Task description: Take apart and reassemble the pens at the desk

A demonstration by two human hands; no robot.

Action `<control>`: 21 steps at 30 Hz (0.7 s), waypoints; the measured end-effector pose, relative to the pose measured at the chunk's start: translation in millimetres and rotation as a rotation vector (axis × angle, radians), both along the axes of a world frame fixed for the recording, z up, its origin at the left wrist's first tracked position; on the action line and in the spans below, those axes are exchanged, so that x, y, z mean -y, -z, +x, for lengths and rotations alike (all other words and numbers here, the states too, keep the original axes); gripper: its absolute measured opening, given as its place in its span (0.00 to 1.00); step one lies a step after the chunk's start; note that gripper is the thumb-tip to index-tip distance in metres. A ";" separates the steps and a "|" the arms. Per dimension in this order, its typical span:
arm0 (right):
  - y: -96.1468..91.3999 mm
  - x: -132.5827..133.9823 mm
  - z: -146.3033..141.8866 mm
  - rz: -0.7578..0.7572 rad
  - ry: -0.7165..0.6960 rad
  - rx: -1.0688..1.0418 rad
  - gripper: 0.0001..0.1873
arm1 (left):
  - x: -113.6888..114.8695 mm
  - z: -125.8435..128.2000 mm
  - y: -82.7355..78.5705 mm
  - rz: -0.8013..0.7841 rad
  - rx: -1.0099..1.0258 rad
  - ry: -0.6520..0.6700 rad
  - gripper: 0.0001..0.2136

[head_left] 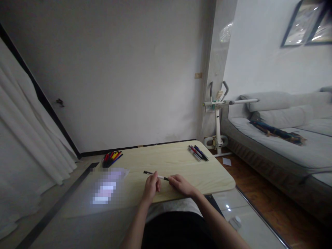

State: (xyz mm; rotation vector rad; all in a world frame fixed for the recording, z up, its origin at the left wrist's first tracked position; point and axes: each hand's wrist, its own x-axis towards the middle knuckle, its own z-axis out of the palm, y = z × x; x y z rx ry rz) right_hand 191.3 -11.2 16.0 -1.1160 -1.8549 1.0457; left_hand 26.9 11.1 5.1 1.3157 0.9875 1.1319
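Above the near part of a pale wooden table (pixel 160 155), both hands are on one slim pen (pixel 161 177) with a white barrel and black ends. My left hand (pixel 151 185) is closed around its middle, and the black end with a clip sticks out to the left. The fingertips of my right hand (pixel 181 185) pinch the black end on the right. Whether that end is a cap or a grip is too small to tell.
At the table's back left lies a bunch of colourful pens (pixel 112 158). Several more pens (pixel 197 153) lie at the back right. A blurred-out patch (pixel 107 186) covers the left side. Beyond stand an exercise machine (pixel 218 121) and a grey sofa (pixel 280 138).
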 end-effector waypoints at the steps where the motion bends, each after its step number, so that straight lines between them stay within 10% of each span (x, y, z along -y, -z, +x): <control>1: -0.6 0.1 -0.3 0.012 0.001 0.014 0.24 | 0.4 -0.1 -1.1 -0.006 0.000 0.005 0.23; 21: 5.4 4.8 -10.2 0.285 0.176 0.346 0.19 | -3.0 1.9 -2.0 -0.035 0.020 -0.065 0.23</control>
